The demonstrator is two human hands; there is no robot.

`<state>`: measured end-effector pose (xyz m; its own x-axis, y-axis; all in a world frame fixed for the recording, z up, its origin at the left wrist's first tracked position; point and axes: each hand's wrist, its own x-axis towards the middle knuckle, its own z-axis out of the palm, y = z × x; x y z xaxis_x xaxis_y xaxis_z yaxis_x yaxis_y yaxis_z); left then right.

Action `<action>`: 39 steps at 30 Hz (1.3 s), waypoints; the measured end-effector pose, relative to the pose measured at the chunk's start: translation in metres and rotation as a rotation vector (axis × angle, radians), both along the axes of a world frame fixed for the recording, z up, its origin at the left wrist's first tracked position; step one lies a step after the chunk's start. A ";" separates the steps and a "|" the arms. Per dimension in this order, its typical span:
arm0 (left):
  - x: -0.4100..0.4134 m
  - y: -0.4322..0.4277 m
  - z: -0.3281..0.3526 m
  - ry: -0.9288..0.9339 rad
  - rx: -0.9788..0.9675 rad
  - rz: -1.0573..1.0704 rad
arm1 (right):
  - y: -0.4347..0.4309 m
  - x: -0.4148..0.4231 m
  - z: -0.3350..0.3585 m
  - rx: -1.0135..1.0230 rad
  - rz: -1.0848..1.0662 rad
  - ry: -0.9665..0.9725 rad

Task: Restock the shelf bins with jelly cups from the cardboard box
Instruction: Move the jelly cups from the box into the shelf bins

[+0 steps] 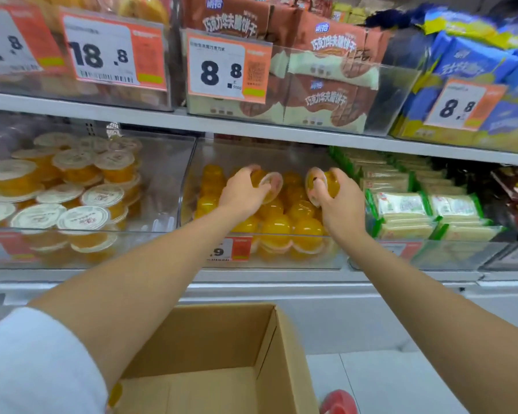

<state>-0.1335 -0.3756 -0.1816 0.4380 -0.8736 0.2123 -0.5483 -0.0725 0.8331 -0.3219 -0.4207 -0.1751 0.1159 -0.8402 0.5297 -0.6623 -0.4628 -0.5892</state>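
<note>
Both my arms reach into the middle clear shelf bin (189, 186), which holds several orange jelly cups (277, 227) lying dome-up. My left hand (241, 192) grips one jelly cup (271, 182) tipped on its side, lid facing right. My right hand (340, 201) grips another jelly cup (320, 183) with its lid facing left, thumb across the lid. Both cups are held just above the pile. The open cardboard box (222, 354) sits below my arms; the part of its floor in view is bare.
The left bin (150, 231) holds several lidded orange jelly cups (84, 218). Green-edged snack packs (416, 210) fill the bin to the right. The upper shelf carries brown (326, 94) and blue snack packs behind price tags. A red object (338, 403) lies beside the box.
</note>
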 end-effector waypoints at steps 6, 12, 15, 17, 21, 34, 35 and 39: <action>0.025 -0.066 -0.021 -0.135 0.007 -0.010 | -0.094 0.022 -0.013 -0.099 -0.098 0.226; 0.035 -0.077 -0.032 -0.090 -0.031 0.040 | -0.150 0.049 -0.026 -0.015 -0.227 0.444; 0.034 -0.074 -0.031 -0.088 -0.047 0.018 | -0.159 0.054 -0.028 0.072 -0.160 0.450; 0.033 -0.072 -0.031 -0.094 -0.061 0.008 | -0.155 0.053 -0.020 0.032 -0.157 0.479; 0.030 -0.067 -0.032 -0.039 -0.081 -0.028 | -0.110 0.055 -0.007 0.050 0.122 0.091; 0.023 -0.059 -0.019 0.417 -0.108 -0.061 | -0.111 0.027 -0.011 -0.098 -0.133 0.218; 0.024 -0.060 -0.020 0.405 -0.114 -0.051 | -0.116 0.024 -0.014 -0.061 -0.199 0.342; 0.027 -0.062 -0.027 0.105 -0.034 -0.087 | -0.113 0.037 -0.025 0.159 -0.221 0.659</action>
